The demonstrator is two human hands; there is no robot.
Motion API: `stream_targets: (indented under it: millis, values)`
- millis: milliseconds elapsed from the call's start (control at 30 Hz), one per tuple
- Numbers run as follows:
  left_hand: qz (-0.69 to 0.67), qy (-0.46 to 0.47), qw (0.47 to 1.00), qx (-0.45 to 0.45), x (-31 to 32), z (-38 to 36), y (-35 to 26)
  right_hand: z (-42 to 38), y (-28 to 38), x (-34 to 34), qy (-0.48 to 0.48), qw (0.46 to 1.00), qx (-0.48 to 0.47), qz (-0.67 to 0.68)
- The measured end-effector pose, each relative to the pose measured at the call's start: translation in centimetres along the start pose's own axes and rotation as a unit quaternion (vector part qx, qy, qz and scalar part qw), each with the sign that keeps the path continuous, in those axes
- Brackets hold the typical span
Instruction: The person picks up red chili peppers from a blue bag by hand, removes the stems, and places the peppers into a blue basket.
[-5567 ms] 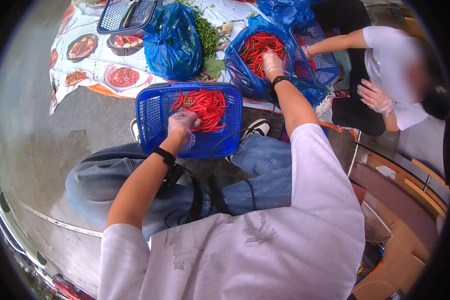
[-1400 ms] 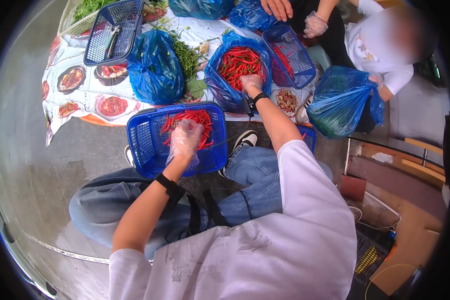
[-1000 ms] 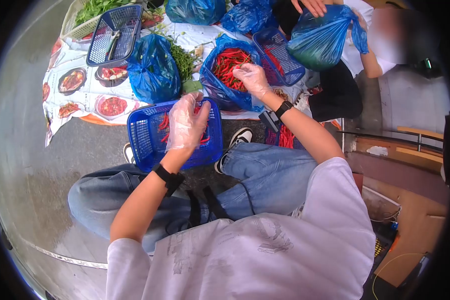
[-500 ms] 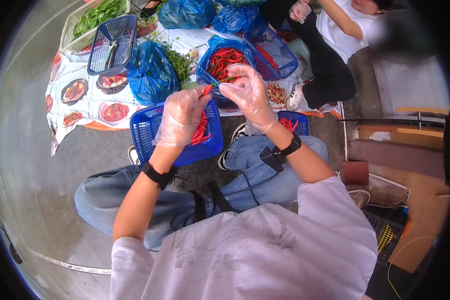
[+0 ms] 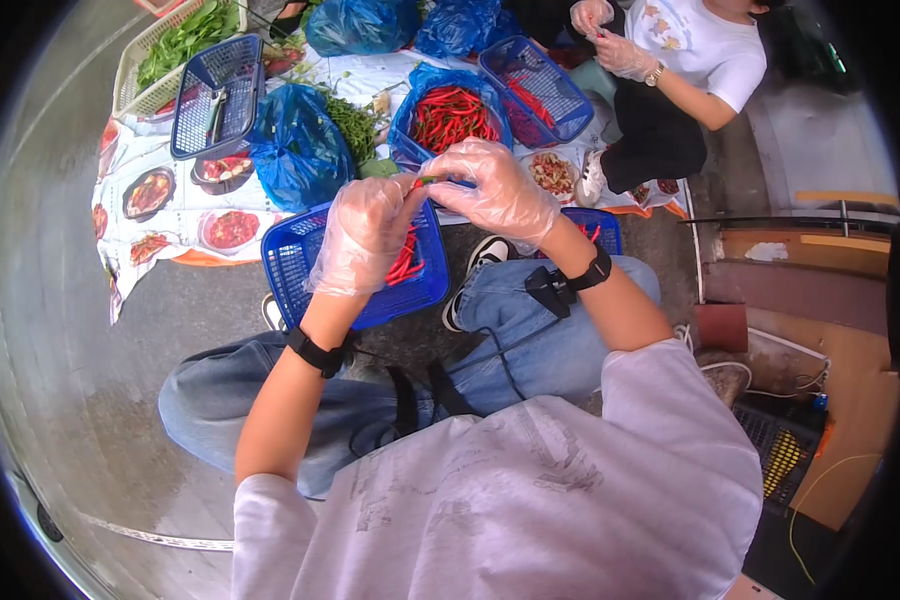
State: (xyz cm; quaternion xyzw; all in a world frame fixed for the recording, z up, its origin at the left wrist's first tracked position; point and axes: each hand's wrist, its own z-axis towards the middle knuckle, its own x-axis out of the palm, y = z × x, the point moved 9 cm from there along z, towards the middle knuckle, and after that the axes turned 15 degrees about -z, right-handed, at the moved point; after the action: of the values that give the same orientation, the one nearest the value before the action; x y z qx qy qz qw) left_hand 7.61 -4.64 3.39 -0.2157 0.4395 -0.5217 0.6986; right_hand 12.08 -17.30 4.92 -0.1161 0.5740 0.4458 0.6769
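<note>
My left hand (image 5: 360, 235), in a clear plastic glove, is closed around a red chili pepper (image 5: 419, 184), most of which its fingers hide. At the stem end, my right hand (image 5: 498, 195), gloved the same way, pinches the green part between thumb and fingertips. Both hands are held above a blue plastic basket (image 5: 288, 262). Red chilies (image 5: 406, 262) lie in that basket, partly covered by my left hand. Just beyond my right hand stands a blue plastic bag (image 5: 402, 128) full of red chilies (image 5: 453, 115).
Around the printed sheet (image 5: 180, 225) are knotted blue bags (image 5: 298, 150), a blue-grey basket (image 5: 220, 125) holding a tool, a cream basket of leafy greens (image 5: 185, 50), and another blue basket (image 5: 560, 95). A co-worker (image 5: 695, 60) with gloved hands sits at the upper right.
My right hand has come down and closer to my left, its fingers now at the pepper's stem end. The co-worker's two hands have come together. The view has shifted slightly.
</note>
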Motion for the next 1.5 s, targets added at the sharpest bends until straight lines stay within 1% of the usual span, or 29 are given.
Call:
stream_targets:
  millis: [33, 100, 133, 200, 267, 333, 400, 467, 533, 600, 667, 700, 767, 800, 900, 1000, 1067, 1133, 1167, 1200, 1233, 1267, 1300, 1333, 1367, 1400, 1433, 1467, 1500]
  values:
    - [0.002, 0.001, 1.000, 0.003, 0.0, 0.0, 0.1, 0.0, -0.1, -0.1, -0.004, 1.000, -0.001, 0.000]
    - [0.018, 0.014, 0.999, 0.025, 0.2, 0.1, -0.1, -0.2, -0.7, 0.6, 0.041, 0.999, 0.006, 0.023]
    - [0.020, 0.016, 0.999, 0.029, 0.2, 0.2, -0.3, -0.2, -0.6, 0.6, 0.037, 0.999, 0.006, 0.022]
    - [0.063, 0.020, 0.997, 0.041, 0.1, 0.4, -1.1, -0.3, -0.9, 0.9, 0.055, 0.996, 0.040, 0.059]
    - [0.069, 0.022, 0.995, 0.064, 0.2, 0.6, -1.5, 0.0, -0.6, 0.5, 0.065, 0.995, 0.045, 0.063]
    - [0.039, 0.002, 0.994, 0.099, 0.2, 0.3, -1.9, -0.1, -0.8, 0.6, 0.090, 0.987, 0.076, 0.105]
    - [0.039, 0.009, 0.995, 0.091, 0.5, -0.1, -1.9, -0.1, -0.9, 0.9, 0.089, 0.989, 0.070, 0.095]
    - [0.059, 0.037, 0.996, 0.047, 1.3, -0.3, -1.3, -0.3, -0.9, 1.0, 0.075, 0.995, 0.040, 0.057]
    - [0.033, 0.026, 0.997, 0.057, 1.4, -0.6, -1.4, -0.5, -0.9, 1.1, 0.077, 0.995, 0.041, 0.048]
    - [-0.013, 0.019, 0.999, 0.035, 1.6, -0.8, -0.7, -0.7, -0.7, 1.2, 0.080, 0.995, 0.043, 0.039]
    - [-0.020, 0.009, 0.999, 0.037, 1.3, -0.9, -0.9, -1.0, -1.6, 1.4, 0.079, 0.979, 0.115, 0.146]
    - [-0.028, 0.000, 0.999, 0.040, 0.9, -0.8, -1.0, -1.0, -1.5, 1.3, 0.079, 0.979, 0.115, 0.146]
    - [-0.037, -0.004, 0.999, 0.031, 0.8, -0.7, -1.0, -1.3, -2.0, 1.8, 0.099, 0.952, 0.165, 0.237]
    - [-0.048, -0.007, 0.999, 0.021, 0.7, -0.7, -1.0, -1.5, -2.0, 1.9, 0.100, 0.951, 0.167, 0.238]
    - [-0.082, -0.017, 0.996, 0.030, 0.1, -0.6, -1.5, -1.8, -2.4, 2.7, 0.100, 0.915, 0.190, 0.343]
    - [-0.097, -0.027, 0.994, 0.035, -0.2, -0.4, -1.6, -1.6, -2.4, 2.3, 0.090, 0.914, 0.175, 0.353]
    - [-0.102, -0.034, 0.993, 0.047, -0.5, -0.2, -2.0, -1.9, -2.5, 2.6, 0.102, 0.906, 0.184, 0.368]
    - [-0.115, -0.037, 0.992, 0.031, -0.8, 0.2, -1.8, -1.9, -2.7, 2.8, 0.086, 0.879, 0.206, 0.421]
    - [-0.110, -0.038, 0.993, 0.019, -0.9, 0.2, -1.6, -1.9, -2.9, 2.9, 0.086, 0.879, 0.207, 0.421]
    - [-0.111, -0.038, 0.993, 0.019, -0.9, 0.3, -1.6, -2.1, -3.0, 3.4, 0.093, 0.850, 0.210, 0.474]
    - [-0.121, -0.038, 0.992, -0.008, -0.8, 0.4, -1.0, -2.2, -3.0, 3.9, 0.099, 0.819, 0.212, 0.525]
    - [-0.131, -0.038, 0.990, -0.035, -0.7, 0.3, -0.4, -2.3, -3.0, 4.2, 0.099, 0.819, 0.212, 0.524]
    - [-0.131, -0.038, 0.990, -0.036, -0.7, 0.3, -0.4, -2.5, -2.9, 4.9, 0.086, 0.767, 0.238, 0.590]
    - [-0.201, -0.059, 0.972, -0.107, -0.6, -0.1, 1.0, -2.8, -3.0, 5.6, 0.073, 0.709, 0.262, 0.650]
    - [-0.268, -0.081, 0.944, -0.177, -0.4, -0.7, 2.4, -2.9, -3.3, 5.9, 0.075, 0.709, 0.263, 0.650]
    - [-0.267, -0.084, 0.943, -0.179, -0.2, -1.2, 3.0, -3.1, -4.4, 6.3, 0.051, 0.678, 0.285, 0.675]
    - [-0.344, -0.115, 0.893, -0.268, 0.6, -2.6, 5.9, -2.9, -5.4, 6.6, 0.028, 0.646, 0.306, 0.699]
    - [-0.416, -0.147, 0.826, -0.351, 1.5, -4.3, 8.5, -2.5, -6.6, 6.9, 0.009, 0.641, 0.328, 0.694]
    - [-0.451, -0.166, 0.779, -0.402, 2.2, -5.7, 10.2, -1.9, -8.3, 7.7, 0.022, 0.663, 0.336, 0.669]
